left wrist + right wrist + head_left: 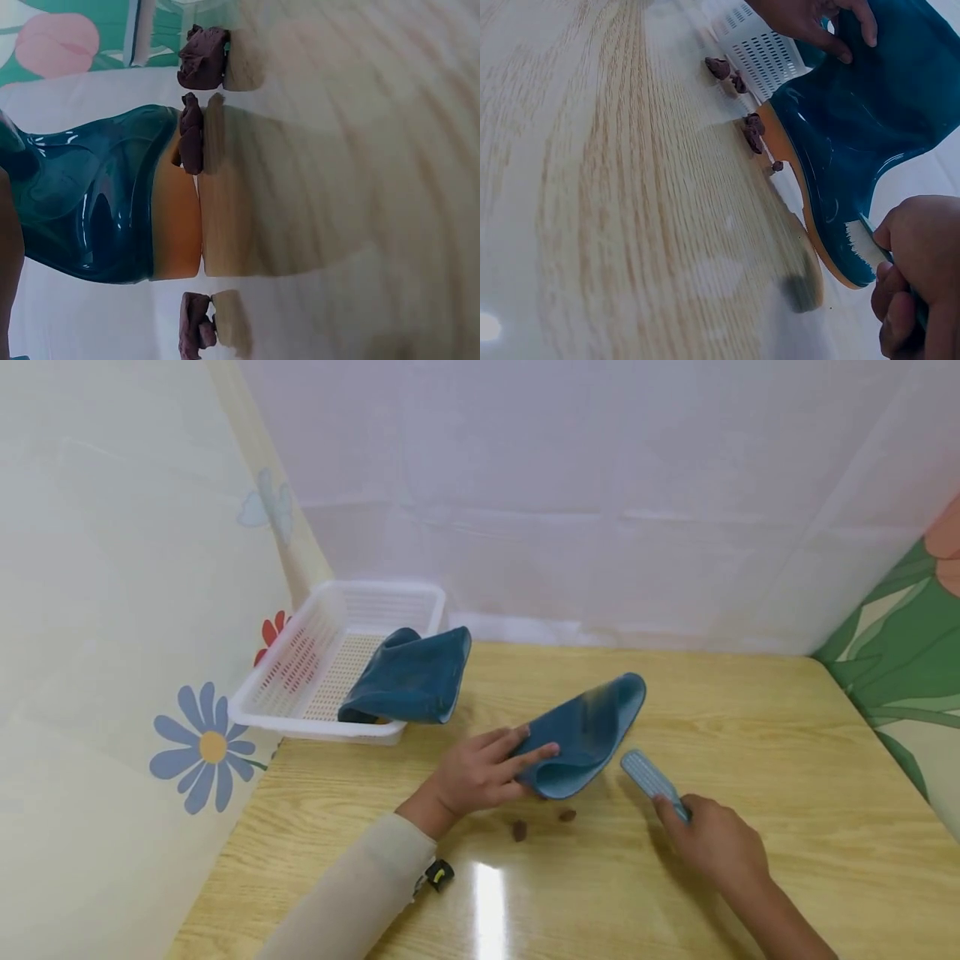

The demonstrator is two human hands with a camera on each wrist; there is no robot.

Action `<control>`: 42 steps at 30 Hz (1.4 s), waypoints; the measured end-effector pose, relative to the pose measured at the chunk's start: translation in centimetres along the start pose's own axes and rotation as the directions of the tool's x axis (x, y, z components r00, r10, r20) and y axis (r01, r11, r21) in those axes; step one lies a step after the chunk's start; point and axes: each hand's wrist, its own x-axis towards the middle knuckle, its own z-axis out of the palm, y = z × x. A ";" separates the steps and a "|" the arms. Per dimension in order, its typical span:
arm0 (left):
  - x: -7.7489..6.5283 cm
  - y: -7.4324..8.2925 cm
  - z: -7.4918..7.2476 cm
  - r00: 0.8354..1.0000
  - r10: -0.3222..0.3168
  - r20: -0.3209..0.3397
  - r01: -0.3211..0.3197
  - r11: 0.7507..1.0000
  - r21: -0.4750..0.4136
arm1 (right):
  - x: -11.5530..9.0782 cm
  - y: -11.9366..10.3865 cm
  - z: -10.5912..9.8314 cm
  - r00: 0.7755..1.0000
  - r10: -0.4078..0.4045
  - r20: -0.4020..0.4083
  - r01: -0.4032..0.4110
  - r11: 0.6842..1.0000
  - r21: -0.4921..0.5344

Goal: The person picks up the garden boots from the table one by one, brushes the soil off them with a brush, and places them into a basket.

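A teal rubber rain boot [573,735] with an orange sole [780,142] stands tilted on the table. My left hand [480,772] grips its shaft from the left, the fingers spread over the rubber. In my right hand [716,843] is a blue brush [648,779]; I hold it by the handle. In the right wrist view its white bristles [862,245] are at the boot's toe; whether they touch cannot be told. Brown lumps [717,67] lie by the sole, and the left wrist view shows a brown clump [192,135] against the sole's edge.
A white perforated basket [281,727] stands at the back left. Another teal rain boot [420,681] lies in it, its shaft sticking out over the right rim. A white curtain [525,527] hangs behind the wooden table [787,735]. Light glares on the front of the tabletop.
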 end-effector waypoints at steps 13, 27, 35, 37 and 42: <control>0.5 0.1 -0.1 0.813 -0.580 0.047 0.581 0.805 -0.124 | 0.0 0.2 0.1 1.000 0.011 0.013 -0.011 1.000 -0.006; 2.6 -1.1 -0.1 0.745 -0.664 0.057 0.665 0.734 -0.134 | 0.0 0.2 0.3 1.000 0.016 0.013 -0.016 1.000 0.005; 3.6 -2.1 -0.5 0.733 -0.680 0.002 0.674 0.727 -0.132 | -0.1 0.3 0.6 1.000 0.015 0.024 -0.015 1.000 0.017; 3.9 -2.3 -0.6 0.732 -0.682 -0.008 0.675 0.726 -0.132 | -0.1 0.4 0.6 1.000 0.014 0.022 -0.014 1.000 0.016; 4.9 -2.8 -1.1 0.706 -0.708 0.005 0.703 0.700 -0.129 | -0.1 0.5 0.7 1.000 0.011 0.014 -0.011 1.000 0.013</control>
